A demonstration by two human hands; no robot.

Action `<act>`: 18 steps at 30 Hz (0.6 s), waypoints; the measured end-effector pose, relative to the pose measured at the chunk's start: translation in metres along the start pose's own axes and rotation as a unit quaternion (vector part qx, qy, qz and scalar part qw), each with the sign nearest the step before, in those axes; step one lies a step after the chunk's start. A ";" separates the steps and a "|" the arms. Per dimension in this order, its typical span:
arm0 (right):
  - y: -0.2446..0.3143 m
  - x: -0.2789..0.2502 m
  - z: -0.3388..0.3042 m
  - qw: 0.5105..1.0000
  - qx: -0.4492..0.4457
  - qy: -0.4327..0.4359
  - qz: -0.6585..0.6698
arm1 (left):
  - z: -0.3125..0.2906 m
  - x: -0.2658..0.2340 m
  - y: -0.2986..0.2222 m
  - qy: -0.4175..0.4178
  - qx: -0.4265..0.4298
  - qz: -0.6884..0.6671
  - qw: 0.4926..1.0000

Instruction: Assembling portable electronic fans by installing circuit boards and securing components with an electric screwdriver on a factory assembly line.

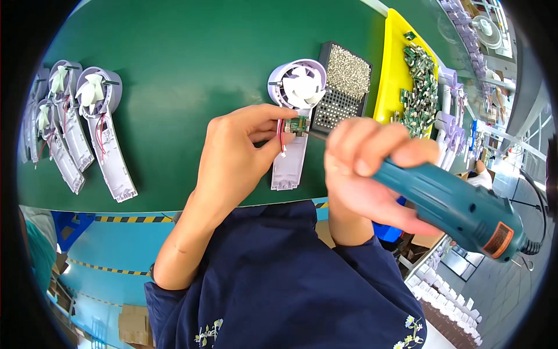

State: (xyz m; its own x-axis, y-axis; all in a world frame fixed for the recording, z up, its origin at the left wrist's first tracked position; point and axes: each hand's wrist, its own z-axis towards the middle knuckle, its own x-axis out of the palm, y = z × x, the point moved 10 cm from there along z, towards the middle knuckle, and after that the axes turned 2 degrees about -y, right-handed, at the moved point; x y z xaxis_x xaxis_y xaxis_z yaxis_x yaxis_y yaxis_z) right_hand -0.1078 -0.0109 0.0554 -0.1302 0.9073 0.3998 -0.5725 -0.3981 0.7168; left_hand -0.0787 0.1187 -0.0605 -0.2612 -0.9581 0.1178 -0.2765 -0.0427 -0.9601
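Observation:
A lavender handheld fan housing [288, 168] lies on the green table, its round head with white blades [302, 85] pointing away from me. My left hand [241, 142] pinches a small green circuit board [297, 125] at the housing's neck. Red and white wires with a white plug [283, 152] hang beside the board. My right hand [378, 168] grips a teal electric screwdriver [447, 200], tilted with its tip toward the board. My fingers partly hide the tip, so I cannot tell whether it touches.
A black tray of small silver screws [347, 72] stands right behind the housing. Beyond it, a yellow bin [386, 87] holds many circuit boards [419, 87]. Several similar fan housings [107, 145] lie at the left. A cord [537, 203] trails from the screwdriver's end.

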 end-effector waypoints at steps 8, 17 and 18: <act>0.061 -0.060 -0.018 0.998 -0.013 -0.067 0.006 | 0.011 -0.009 -0.006 0.003 -0.025 -0.025 0.999; 0.111 -0.179 -0.008 0.928 0.138 -0.302 -0.170 | 0.099 -0.019 -0.040 0.042 0.017 0.014 0.999; 0.112 -0.184 -0.001 0.921 0.176 -0.275 -0.211 | 0.111 -0.017 -0.044 0.051 0.024 0.026 0.998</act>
State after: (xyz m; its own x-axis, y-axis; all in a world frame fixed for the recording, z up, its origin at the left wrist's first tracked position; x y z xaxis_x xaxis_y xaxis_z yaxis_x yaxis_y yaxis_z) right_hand -0.1482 -0.2225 0.0613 0.5291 0.8241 0.2020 -0.1669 -0.1324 0.9771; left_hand 0.0407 0.1056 -0.0482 -0.3667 -0.9260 0.0901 -0.2158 -0.0095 -0.9764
